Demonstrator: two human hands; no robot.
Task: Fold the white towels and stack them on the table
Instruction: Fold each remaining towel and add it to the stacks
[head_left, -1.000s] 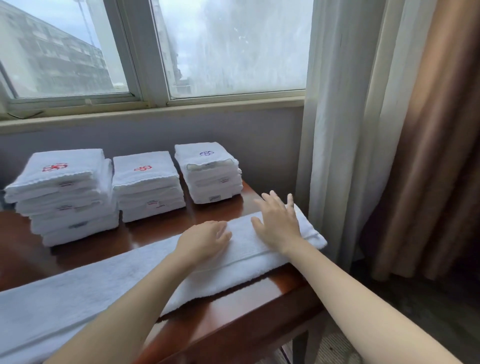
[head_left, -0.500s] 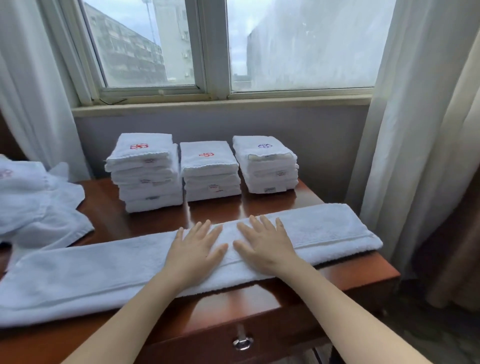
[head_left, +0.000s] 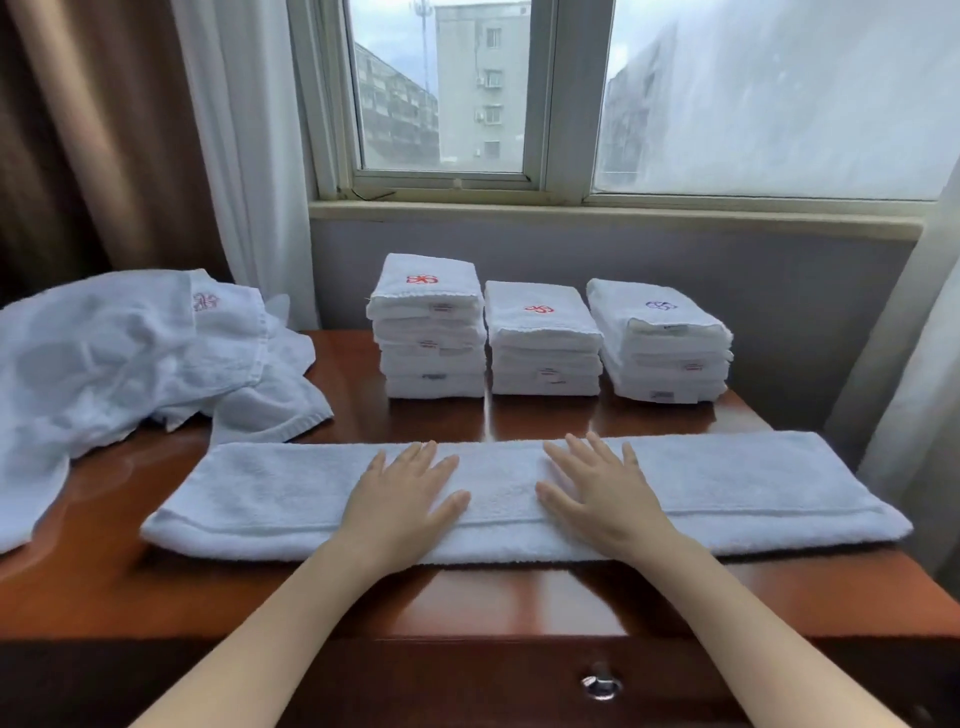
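Reddish-brown glossy table (head_left: 519, 597) beneath a window (head_left: 467, 93), with grey buildings outside.

Far left: brown curtain (head_left: 78, 130), with a white sheer curtain (head_left: 244, 156) just beside it.

Left end of table: heap of unfolded white towels (head_left: 119, 358), crumpled, one pink emblem showing near the top. The heap spills past the left edge of view.

Front of table, running left to right: one long white towel (head_left: 270, 493), folded into a narrow strip lying flat near the front edge. Its right end reaches the table's right side.

On the strip, left of its middle: left hand (head_left: 400, 499), palm down, fingers straight and slightly spread, pressing the cloth and gripping nothing.

Right of its middle: right hand (head_left: 602, 493), likewise flat, fingers straight and a little apart, resting on the cloth. The two hands are near each other but do not touch.

Back of table, against the wall: left stack (head_left: 428, 332) of folded towels, red emblem on top; middle stack (head_left: 543, 343), red emblem, just beside it; right stack (head_left: 660, 348), purple emblem, set slightly apart.

Front face of table: metal drawer pull (head_left: 600, 686).

Far right: second sheer curtain (head_left: 914, 364).
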